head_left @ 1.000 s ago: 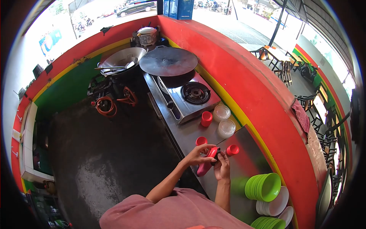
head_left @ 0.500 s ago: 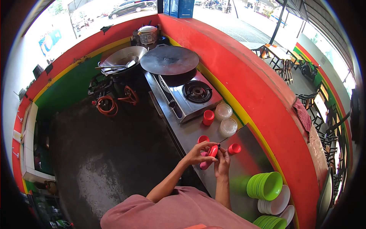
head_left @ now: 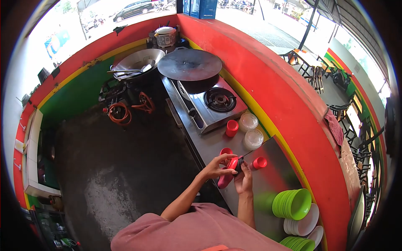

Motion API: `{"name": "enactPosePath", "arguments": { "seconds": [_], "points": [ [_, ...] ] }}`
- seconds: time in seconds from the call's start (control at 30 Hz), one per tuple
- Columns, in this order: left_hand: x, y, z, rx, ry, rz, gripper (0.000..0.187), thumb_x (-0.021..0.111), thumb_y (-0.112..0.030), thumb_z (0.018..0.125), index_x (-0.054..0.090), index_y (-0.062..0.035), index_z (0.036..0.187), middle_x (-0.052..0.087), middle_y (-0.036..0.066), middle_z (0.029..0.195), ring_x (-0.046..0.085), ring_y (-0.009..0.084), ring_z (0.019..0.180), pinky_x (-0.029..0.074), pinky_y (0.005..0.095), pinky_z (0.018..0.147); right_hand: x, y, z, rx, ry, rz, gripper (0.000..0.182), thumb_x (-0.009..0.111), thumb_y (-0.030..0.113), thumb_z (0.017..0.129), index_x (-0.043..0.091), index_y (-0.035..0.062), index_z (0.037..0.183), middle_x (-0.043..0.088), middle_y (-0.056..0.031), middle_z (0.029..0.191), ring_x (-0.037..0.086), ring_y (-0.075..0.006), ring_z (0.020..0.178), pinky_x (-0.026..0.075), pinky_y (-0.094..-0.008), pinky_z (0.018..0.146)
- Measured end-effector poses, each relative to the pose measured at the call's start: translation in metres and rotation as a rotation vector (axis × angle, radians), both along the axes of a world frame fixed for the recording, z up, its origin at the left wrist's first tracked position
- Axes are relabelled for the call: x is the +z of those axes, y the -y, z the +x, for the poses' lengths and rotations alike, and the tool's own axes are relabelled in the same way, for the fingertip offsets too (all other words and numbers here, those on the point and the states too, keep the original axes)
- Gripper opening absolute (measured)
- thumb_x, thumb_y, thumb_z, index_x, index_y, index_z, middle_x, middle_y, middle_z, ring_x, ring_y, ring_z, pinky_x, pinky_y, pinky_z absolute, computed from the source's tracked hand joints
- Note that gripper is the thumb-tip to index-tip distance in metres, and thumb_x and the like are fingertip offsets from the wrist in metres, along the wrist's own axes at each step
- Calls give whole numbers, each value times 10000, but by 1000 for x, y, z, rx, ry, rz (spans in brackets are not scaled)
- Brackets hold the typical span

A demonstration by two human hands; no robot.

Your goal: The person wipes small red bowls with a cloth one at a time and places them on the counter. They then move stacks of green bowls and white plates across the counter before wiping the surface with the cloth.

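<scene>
The left hand point(head_left: 217, 166) closes its fingers around a small red object point(head_left: 233, 162), and the right hand point(head_left: 243, 179) grips the dark part at its right side. Both hold it together above the steel tabletop point(head_left: 273, 179). A pink object point(head_left: 225, 180) is just below the left hand; I cannot tell if it is attached. One red cup point(head_left: 259, 162) is just beside the right hand. The green bowls point(head_left: 292, 204) are farther right, near the white plates point(head_left: 306, 221).

The pink object point(head_left: 225, 180) is partly covered by the left hand point(head_left: 220, 166); the black car point(head_left: 134, 9) is cut off by the round view's top edge.
</scene>
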State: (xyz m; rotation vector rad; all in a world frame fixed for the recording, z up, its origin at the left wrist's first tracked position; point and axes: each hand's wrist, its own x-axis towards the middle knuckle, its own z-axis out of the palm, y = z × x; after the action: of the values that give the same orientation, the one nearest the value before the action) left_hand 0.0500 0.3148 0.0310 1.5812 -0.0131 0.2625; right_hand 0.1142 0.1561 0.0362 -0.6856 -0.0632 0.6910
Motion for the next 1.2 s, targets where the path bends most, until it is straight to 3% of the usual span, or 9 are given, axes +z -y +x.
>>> {"name": "enactPosePath", "arguments": {
  "seconds": [0.23, 0.87, 1.07, 1.2],
  "points": [
    [7, 3, -7, -17, 10, 26, 712, 879, -291, 724, 572, -62, 1324, 610, -2, 1002, 550, 109, 915, 469, 302, 857, -12, 0, -7, -59, 2, -62, 232, 558, 128, 971, 572, 46, 1187, 656, -85, 1119, 640, -192, 1041, 513, -324, 909],
    [0, 19, -7, -88, -154, -84, 709, 848, -287, 761, 530, -41, 1345, 651, 43, 1039, 610, 129, 968, 465, 330, 929, -3, 25, -18, -65, -22, -3, 207, 576, 95, 946, 545, 63, 1148, 629, -115, 1140, 625, -227, 1084, 505, -385, 973],
    [-4, 28, -6, -137, -173, -120, 679, 810, -302, 814, 507, -45, 1364, 626, 32, 1080, 598, 136, 998, 477, 322, 906, -2, 35, -22, -126, -17, -27, 179, 581, 80, 939, 547, 66, 1114, 630, -101, 1103, 625, -202, 1059, 504, -369, 966],
    [-9, 44, -4, -105, -107, -159, 582, 695, -334, 916, 477, -54, 1377, 588, 39, 1145, 564, 119, 1043, 464, 292, 903, -4, 47, -25, -162, 16, -28, 167, 575, 71, 940, 553, 76, 1105, 634, -76, 1102, 624, -186, 1050, 496, -351, 961]
  ]
}}
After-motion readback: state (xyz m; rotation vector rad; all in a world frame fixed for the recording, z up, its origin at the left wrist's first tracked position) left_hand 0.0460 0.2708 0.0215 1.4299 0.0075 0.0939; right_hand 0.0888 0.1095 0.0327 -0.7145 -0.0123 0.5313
